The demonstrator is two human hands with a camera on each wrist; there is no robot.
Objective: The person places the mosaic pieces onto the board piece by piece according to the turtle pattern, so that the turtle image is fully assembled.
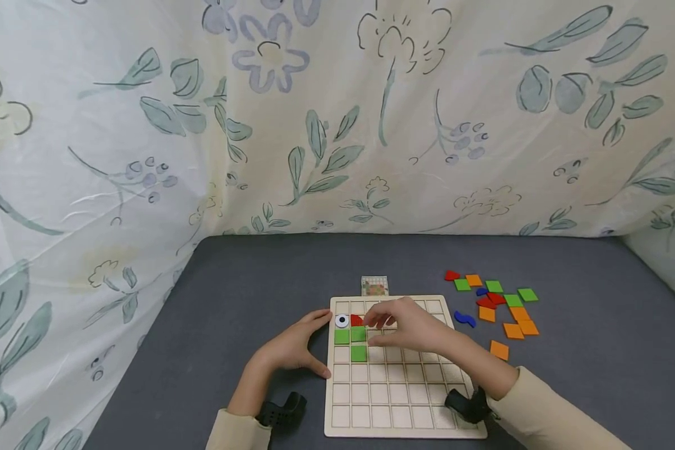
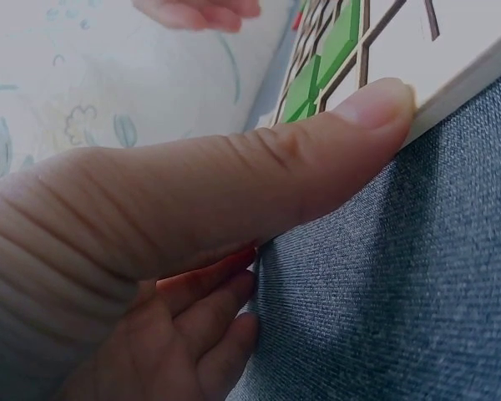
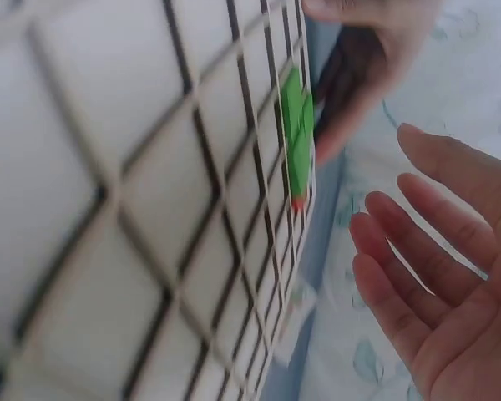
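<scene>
A pale wooden grid board (image 1: 394, 395) lies on the dark grey table. Its upper left cells hold a white eye-like disc (image 1: 342, 321), a red piece (image 1: 355, 320) and several green squares (image 1: 359, 354). My left hand (image 1: 290, 344) rests at the board's left edge, with the thumb (image 2: 367, 125) on the rim near the lower green square and the fingers further up. Over the board's upper middle hovers my right hand (image 1: 409, 325), fingertips beside the red piece. In the right wrist view its fingers are loosely bent and apart from the thumb, holding nothing.
Right of the board lie loose orange squares (image 1: 499, 350), green squares (image 1: 528, 294), red pieces (image 1: 452, 275) and a wavy blue piece (image 1: 464, 319). A small patterned card (image 1: 374, 286) touches the board's far edge. A floral cloth (image 1: 326, 156) hangs behind the table.
</scene>
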